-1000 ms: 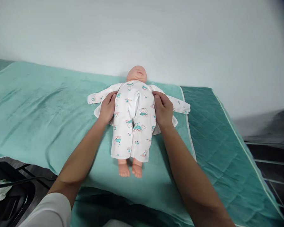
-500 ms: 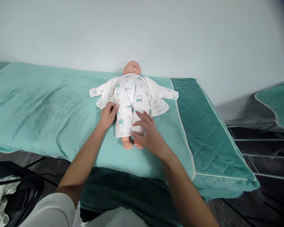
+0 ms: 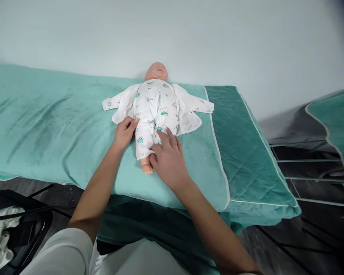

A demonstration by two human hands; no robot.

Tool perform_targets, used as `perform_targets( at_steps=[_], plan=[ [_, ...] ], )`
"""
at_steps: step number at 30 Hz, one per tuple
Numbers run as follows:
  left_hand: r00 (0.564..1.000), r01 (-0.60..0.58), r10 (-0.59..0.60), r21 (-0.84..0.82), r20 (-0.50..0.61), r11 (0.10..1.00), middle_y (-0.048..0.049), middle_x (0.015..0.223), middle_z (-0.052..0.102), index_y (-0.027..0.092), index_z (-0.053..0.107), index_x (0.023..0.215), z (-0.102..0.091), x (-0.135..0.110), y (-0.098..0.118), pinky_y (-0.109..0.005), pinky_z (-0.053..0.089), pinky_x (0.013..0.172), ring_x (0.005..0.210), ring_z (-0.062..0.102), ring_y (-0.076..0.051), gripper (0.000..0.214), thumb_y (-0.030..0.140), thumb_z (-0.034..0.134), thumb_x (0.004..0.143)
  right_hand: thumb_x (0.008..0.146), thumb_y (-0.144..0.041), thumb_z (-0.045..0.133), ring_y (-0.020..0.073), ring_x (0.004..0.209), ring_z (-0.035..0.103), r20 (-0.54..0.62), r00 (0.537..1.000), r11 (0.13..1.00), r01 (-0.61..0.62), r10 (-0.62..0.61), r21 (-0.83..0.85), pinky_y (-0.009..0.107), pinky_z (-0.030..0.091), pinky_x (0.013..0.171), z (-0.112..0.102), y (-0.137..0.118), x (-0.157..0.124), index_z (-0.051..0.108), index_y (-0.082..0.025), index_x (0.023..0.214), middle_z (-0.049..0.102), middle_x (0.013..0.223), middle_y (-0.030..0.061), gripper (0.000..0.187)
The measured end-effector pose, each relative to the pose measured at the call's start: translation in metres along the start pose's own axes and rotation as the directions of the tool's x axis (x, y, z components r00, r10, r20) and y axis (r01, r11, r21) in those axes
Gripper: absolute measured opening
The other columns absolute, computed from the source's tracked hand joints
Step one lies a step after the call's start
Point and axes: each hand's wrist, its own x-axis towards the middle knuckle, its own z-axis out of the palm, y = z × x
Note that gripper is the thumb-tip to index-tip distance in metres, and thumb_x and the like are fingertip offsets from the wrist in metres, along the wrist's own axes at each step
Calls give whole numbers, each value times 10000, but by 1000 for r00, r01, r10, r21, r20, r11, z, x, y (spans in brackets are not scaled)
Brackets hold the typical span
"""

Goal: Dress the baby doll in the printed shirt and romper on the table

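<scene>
A baby doll [image 3: 156, 71] lies on its back, head toward the wall, in white printed baby pants [image 3: 145, 131] pulled high over its chest. Under them is a white baby jacket [image 3: 189, 114], its front flaps spread to both sides and its sleeves stretched outward. My left hand [image 3: 125, 133] pinches the outer edge of the pants at the thigh on the left, thumb against the fingers. With fingers spread, my right hand [image 3: 170, 158] rests over the other pant leg and hides its cuff and foot. One bare foot [image 3: 146, 166] shows below the left cuff.
A light green blanket [image 3: 46, 126] covers the bed, with a quilted dark green cover [image 3: 255, 160] at the right end. A pale wall [image 3: 172, 34] stands behind. White cloth [image 3: 1, 236] lies on a black chair [image 3: 28, 233] at lower left. Metal rack bars [image 3: 312, 179] are at right.
My right hand has shifted inward across the pant legs, now covering the right foot. My left hand stays at the pants' edge. The camera view has shifted slightly.
</scene>
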Motion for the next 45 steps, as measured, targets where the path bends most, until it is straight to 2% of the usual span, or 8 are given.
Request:
perform_targets(
  at_steps=[5, 11, 17, 24, 28, 35, 40, 45],
  plan=[
    [998, 19, -21, -40, -51, 999, 32, 586, 483, 208, 484, 649, 0, 1, -1, -284, 365, 602, 598, 445, -124, 513, 617, 559, 949, 949, -150, 513, 343, 1520, 371, 15, 991, 987, 132, -134, 86, 612, 332, 1234, -10, -11, -7, 690, -187, 940, 546, 1514, 152, 181],
    [999, 53, -53, 47, -1, 998, 35, 574, 449, 202, 459, 613, 0, 0, -3, -285, 337, 584, 595, 431, -120, 550, 642, 576, 923, 941, -124, 516, 325, 1481, 422, -12, 985, 971, 171, -171, 165, 578, 400, 1193, -13, -2, -12, 647, -202, 956, 581, 1455, 150, 153],
    [997, 56, -58, 50, 47, 997, 33, 579, 457, 207, 470, 637, -3, -2, 1, -288, 308, 575, 592, 409, -126, 508, 607, 551, 940, 958, -138, 537, 316, 1211, 566, -6, 995, 979, 104, -104, 174, 507, 525, 972, -8, -1, -14, 637, -209, 980, 606, 1337, 152, 124],
    [989, 83, -77, -49, 125, 995, 38, 579, 470, 210, 517, 687, -6, -2, -1, -286, 311, 574, 573, 411, -124, 391, 501, 583, 939, 957, -125, 520, 217, 910, 579, 41, 997, 968, 61, -73, 245, 391, 498, 833, -1, -8, -16, 617, -190, 935, 614, 1017, 88, 118],
    [993, 95, -86, -130, 75, 987, 41, 594, 477, 212, 524, 701, -6, -2, -1, -282, 343, 579, 572, 439, -122, 388, 517, 593, 931, 938, -108, 526, 193, 865, 557, 96, 980, 947, 138, -173, 289, 366, 461, 837, -8, -10, -20, 567, -204, 842, 617, 890, 37, 142],
    [990, 108, -105, -27, 95, 994, 38, 599, 500, 211, 520, 705, -4, 0, 2, -278, 364, 593, 599, 458, -130, 457, 608, 589, 921, 967, -139, 520, 201, 882, 545, 126, 971, 960, 170, -201, 221, 374, 449, 852, -6, -7, -21, 572, -204, 865, 622, 916, 46, 131],
    [981, 129, -109, -122, 162, 984, 30, 608, 506, 211, 524, 689, -7, 0, 3, -279, 357, 567, 571, 466, -123, 405, 529, 607, 925, 960, -130, 520, 210, 901, 548, 144, 967, 956, 173, -211, 235, 387, 461, 872, -9, -5, -22, 560, -204, 854, 623, 919, 51, 136],
    [993, 113, -105, -170, 59, 979, 28, 554, 493, 207, 526, 611, -10, 0, 4, -282, 345, 563, 539, 439, -113, 352, 394, 626, 892, 974, -144, 527, 218, 929, 564, 149, 962, 950, 187, -229, 249, 427, 483, 917, -11, -3, -25, 573, -203, 882, 639, 950, 60, 119]
  ],
)
